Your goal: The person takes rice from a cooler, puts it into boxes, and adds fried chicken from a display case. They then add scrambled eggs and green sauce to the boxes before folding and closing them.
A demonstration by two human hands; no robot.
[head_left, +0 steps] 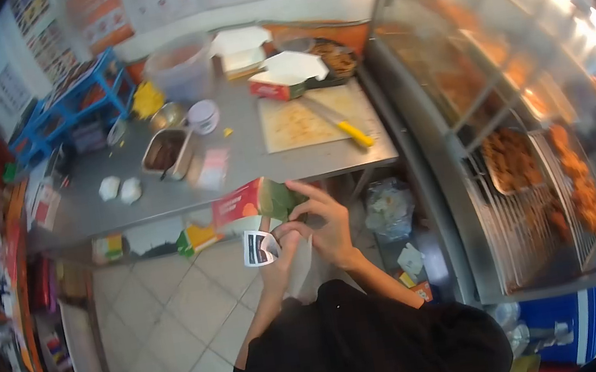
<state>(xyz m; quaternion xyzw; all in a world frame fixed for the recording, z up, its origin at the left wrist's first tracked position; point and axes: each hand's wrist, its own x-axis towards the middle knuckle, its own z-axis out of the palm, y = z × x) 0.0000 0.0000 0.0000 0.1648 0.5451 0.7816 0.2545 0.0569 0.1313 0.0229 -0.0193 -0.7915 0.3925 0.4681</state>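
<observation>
A red and green cardboard food box (247, 203) is held in front of my body, above the floor and near the table's front edge. My right hand (326, 226) curls around the green end of this box, fingers bent against it. Just below the box, my left hand (278, 262) has its thumb and fingers closed on a curled white printed label (255, 248). The thumb of my left hand meets the fingertips of my right. Whether my left hand also supports the box is hidden.
On the steel table (93, 205) are a cutting board (290, 133), a yellow-handled knife (356, 133), another box (276, 88), a metal container (168, 155) and a large plastic tub (180, 69). A heated display case (428, 128) with fried food stands at right.
</observation>
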